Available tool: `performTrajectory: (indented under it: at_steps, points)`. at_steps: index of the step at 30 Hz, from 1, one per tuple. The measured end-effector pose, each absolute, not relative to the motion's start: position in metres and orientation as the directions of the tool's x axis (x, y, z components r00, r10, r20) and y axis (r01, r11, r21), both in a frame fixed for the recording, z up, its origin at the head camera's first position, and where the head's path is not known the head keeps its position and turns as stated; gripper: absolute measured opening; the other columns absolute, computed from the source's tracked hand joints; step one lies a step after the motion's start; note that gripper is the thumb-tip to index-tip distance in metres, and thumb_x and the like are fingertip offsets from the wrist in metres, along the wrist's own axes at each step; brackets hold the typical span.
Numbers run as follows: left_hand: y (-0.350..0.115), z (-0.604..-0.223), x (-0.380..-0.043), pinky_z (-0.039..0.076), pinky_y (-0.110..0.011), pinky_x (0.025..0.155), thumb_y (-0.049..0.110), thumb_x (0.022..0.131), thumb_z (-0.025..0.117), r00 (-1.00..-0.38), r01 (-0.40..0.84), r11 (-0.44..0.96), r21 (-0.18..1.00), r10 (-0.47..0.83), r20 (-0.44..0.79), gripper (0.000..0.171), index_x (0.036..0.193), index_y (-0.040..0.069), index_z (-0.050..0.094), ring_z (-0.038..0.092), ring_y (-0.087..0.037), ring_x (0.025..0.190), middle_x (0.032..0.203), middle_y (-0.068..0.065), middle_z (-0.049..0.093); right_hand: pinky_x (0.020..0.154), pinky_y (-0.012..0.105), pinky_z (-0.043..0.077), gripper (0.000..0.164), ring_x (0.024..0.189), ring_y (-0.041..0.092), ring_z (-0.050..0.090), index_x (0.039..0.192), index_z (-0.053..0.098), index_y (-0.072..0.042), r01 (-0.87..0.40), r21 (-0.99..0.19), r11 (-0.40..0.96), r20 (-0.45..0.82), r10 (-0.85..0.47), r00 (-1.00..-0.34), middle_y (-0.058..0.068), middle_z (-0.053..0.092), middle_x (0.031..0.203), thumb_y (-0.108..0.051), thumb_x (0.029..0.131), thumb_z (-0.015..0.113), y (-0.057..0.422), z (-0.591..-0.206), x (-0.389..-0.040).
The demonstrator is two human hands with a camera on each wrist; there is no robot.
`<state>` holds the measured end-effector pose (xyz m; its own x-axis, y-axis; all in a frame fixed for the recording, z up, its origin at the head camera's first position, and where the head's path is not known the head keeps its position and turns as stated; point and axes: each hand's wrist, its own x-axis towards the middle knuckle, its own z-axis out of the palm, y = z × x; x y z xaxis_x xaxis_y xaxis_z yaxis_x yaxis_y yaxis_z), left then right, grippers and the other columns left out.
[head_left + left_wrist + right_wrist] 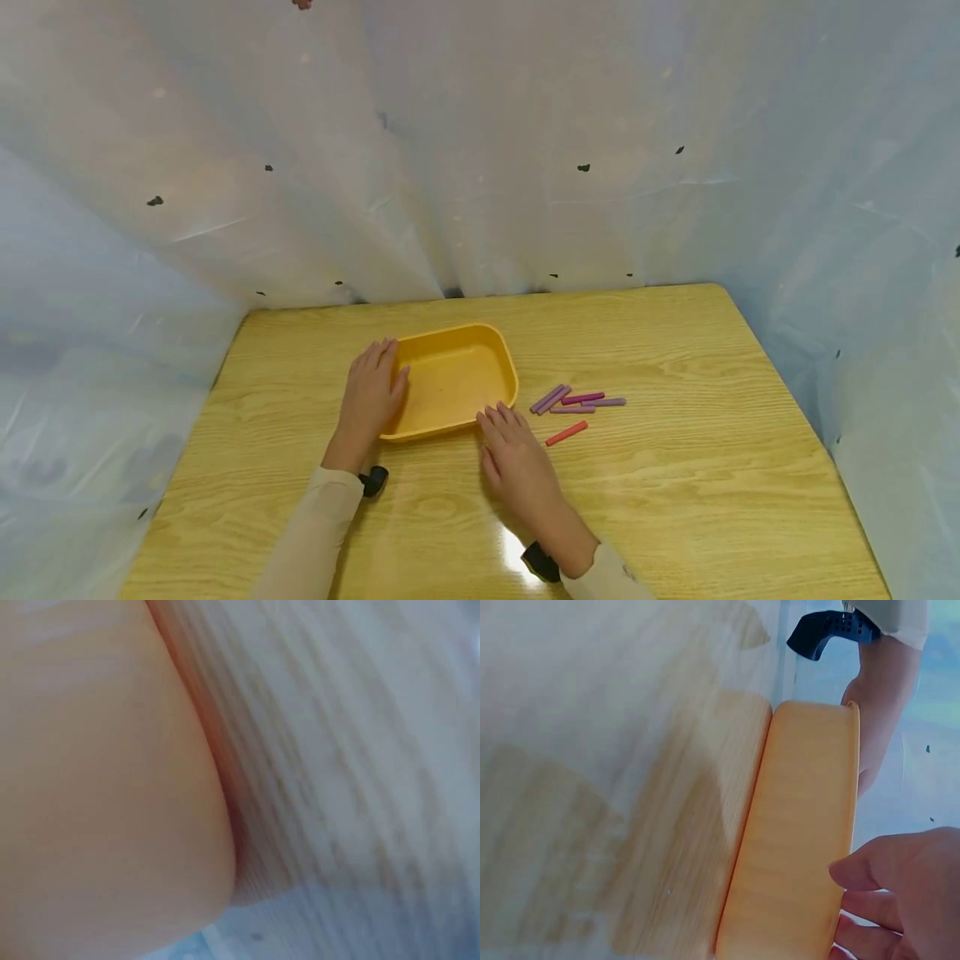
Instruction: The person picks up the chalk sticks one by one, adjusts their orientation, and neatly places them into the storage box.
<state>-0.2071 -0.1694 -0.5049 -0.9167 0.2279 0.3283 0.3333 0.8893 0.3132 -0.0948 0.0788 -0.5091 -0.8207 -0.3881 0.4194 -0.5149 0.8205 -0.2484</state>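
Note:
An orange-yellow plastic tray stands upright on the wooden table. My left hand holds its left end, fingers along the outside and thumb over the inner side. At the near right corner, my right hand has its fingers over the rim. In the right wrist view, the right thumb lies against the outer wall of the tray, and the other fingertips are partly hidden behind the rim. A blurred peach surface fills much of the left wrist view; I cannot tell what it is.
Right of the tray lie several slim chalk-like sticks: purple, magenta and lilac. A coral-red stick lies nearer, close to my right hand. Translucent plastic sheeting hangs behind the table and at both sides.

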Motion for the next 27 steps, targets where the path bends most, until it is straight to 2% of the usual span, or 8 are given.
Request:
performTrajectory:
  at_steps: [7,15,27]
  points:
    - [-0.165,-0.503,-0.200,0.020,-0.049,0.109,0.022,0.092,0.059,-0.914,0.351,0.884,0.308,0.253,0.316,0.056,0.139,-0.002,0.040,0.031,-0.036,0.131,0.140,-0.019,0.040,0.106,0.041,0.030,0.046,0.126,0.028,0.044,0.130,0.054,-0.004,-0.482,-0.244,0.841,0.395,-0.368,-0.842,0.013,0.053,0.130,-0.017,0.087,0.062,0.078,-0.506,-0.080]
    - [-0.168,-0.509,-0.192,0.022,-0.050,0.108,0.022,0.091,0.059,-0.902,0.372,0.883,0.285,0.271,0.336,0.054,0.137,-0.001,0.042,0.034,-0.037,0.130,0.138,-0.018,0.043,0.106,0.039,0.030,0.047,0.128,0.027,0.040,0.134,0.051,-0.006,-0.446,-0.197,0.873,0.305,-0.378,-0.874,0.011,0.050,0.134,-0.023,0.090,0.058,0.073,-0.503,-0.061]
    - [-0.163,-0.509,-0.178,0.028,-0.051,0.105,0.016,0.088,0.062,-0.870,0.417,0.877,0.239,0.309,0.384,0.055,0.137,-0.001,0.044,0.038,-0.036,0.127,0.137,-0.017,0.045,0.102,0.041,0.036,0.046,0.123,0.028,0.047,0.128,0.056,-0.005,-0.463,-0.161,0.872,0.375,-0.380,-0.846,0.012,0.055,0.128,-0.023,0.087,0.062,0.075,-0.504,-0.047]
